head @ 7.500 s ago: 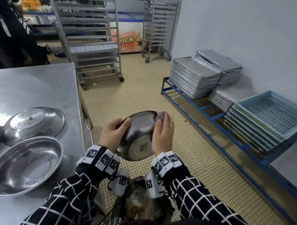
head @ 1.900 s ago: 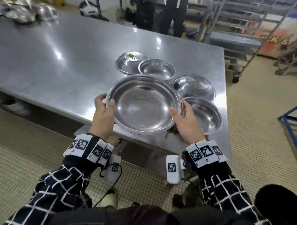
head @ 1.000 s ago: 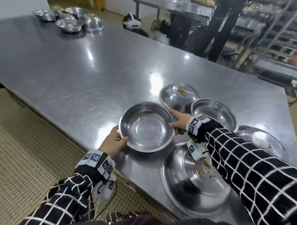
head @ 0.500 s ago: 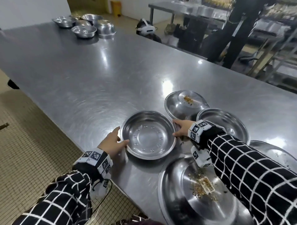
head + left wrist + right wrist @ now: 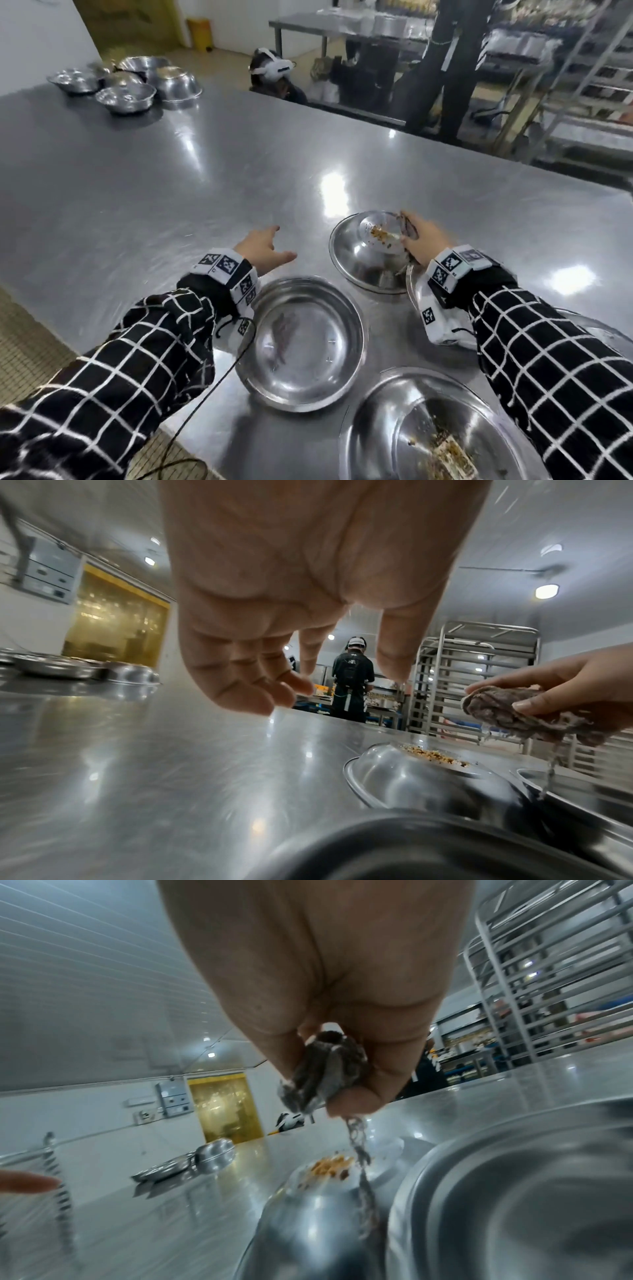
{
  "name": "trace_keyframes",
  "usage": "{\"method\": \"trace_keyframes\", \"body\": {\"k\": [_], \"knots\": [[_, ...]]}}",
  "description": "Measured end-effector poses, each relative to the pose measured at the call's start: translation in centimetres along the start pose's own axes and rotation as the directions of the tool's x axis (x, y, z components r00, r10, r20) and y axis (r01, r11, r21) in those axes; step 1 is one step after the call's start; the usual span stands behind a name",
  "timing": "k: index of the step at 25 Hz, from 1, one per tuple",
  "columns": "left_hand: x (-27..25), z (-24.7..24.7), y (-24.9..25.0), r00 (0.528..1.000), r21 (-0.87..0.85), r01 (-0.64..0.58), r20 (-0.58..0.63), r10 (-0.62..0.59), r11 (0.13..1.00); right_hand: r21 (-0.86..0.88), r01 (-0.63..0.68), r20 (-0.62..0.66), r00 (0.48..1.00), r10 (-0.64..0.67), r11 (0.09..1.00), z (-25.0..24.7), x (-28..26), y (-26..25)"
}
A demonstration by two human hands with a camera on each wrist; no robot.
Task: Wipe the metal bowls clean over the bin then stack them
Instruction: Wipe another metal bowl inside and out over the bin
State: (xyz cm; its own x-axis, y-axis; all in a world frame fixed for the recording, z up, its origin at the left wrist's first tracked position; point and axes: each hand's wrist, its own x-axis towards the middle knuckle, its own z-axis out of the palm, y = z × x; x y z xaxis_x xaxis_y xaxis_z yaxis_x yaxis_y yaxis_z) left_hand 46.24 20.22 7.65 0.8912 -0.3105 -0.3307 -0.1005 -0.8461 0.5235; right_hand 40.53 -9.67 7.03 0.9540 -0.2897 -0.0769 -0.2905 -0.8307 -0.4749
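Right hand [image 5: 419, 240] pinches my bunched wiping rag [image 5: 514, 710] above the upturned, crumb-topped bowl [image 5: 368, 255], ready to take it for wiping, while my left hand [image 5: 263, 251] hovers slack-fingered and unladen beyond the clean bowl [image 5: 303, 349] standing upright on the steel table [image 5: 137, 171].

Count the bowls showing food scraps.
2: an upturned bowl with crumbs on its base, under the right hand, and a large bowl nearest the person. Sleeves may hide others.
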Motion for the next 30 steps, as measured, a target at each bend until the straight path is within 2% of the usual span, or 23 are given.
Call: {"method": "trace_keyframes", "body": {"k": [2, 5, 9, 14, 17, 21, 25, 27, 30], "knots": [[3.8, -0.2, 1.5, 0.999, 0.075, -0.035, 0.043, 0.032, 0.997, -0.026, -0.056, -0.01, 0.998, 0.056, 0.998, -1.1, 2.1, 1.3], [8.3, 1.0, 3.4, 0.99, 0.146, -0.064, 0.135, 0.044, 0.987, -0.163, -0.104, 0.056, 0.992, 0.114, 0.981, -2.1, 4.4, 2.4], [13.7, 3.9, 4.2, 0.962, 0.291, -0.088, 0.271, 0.006, 0.953, -0.352, -0.081, 0.135, 0.981, 0.136, 0.932, -1.7, 6.8, 3.0], [17.0, 5.9, 5.5, 0.941, 0.328, -0.105, 0.338, -0.013, 0.939, -0.348, -0.052, 0.31, 0.936, 0.167, 0.936, -0.4, 9.4, 4.1], [18.6, 6.3, 5.7, 0.947, 0.263, -0.049, 0.319, -0.039, 0.964, -0.309, -0.059, 0.363, 0.915, 0.175, 0.949, -0.3, 11.0, 3.8], [19.5, 5.6, 4.8, 0.941, 0.145, 0.088, 0.314, -0.13, 0.986, -0.31, -0.046, 0.376, 0.911, 0.167, 0.95, 0.5, 12.1, 2.6], [19.9, 5.8, 3.8, 0.927, -0.039, 0.135, 0.358, -0.112, 0.99, -0.243, -0.078, 0.347, 0.924, 0.161, 0.967, 0.1, 12.0, 3.4], [20.1, 6.3, 3.1, 0.932, -0.279, 0.184, 0.353, -0.078, 0.943, -0.228, -0.076, 0.31, 0.939, 0.146, 0.971, 0.0, 11.5, 3.3], [20.1, 5.6, 2.5, 0.939, -0.568, 0.263, 0.335, -0.073, 0.78, -0.178, -0.069, 0.241, 0.964, 0.112, 0.982, 0.6, 11.4, 2.9]]}}
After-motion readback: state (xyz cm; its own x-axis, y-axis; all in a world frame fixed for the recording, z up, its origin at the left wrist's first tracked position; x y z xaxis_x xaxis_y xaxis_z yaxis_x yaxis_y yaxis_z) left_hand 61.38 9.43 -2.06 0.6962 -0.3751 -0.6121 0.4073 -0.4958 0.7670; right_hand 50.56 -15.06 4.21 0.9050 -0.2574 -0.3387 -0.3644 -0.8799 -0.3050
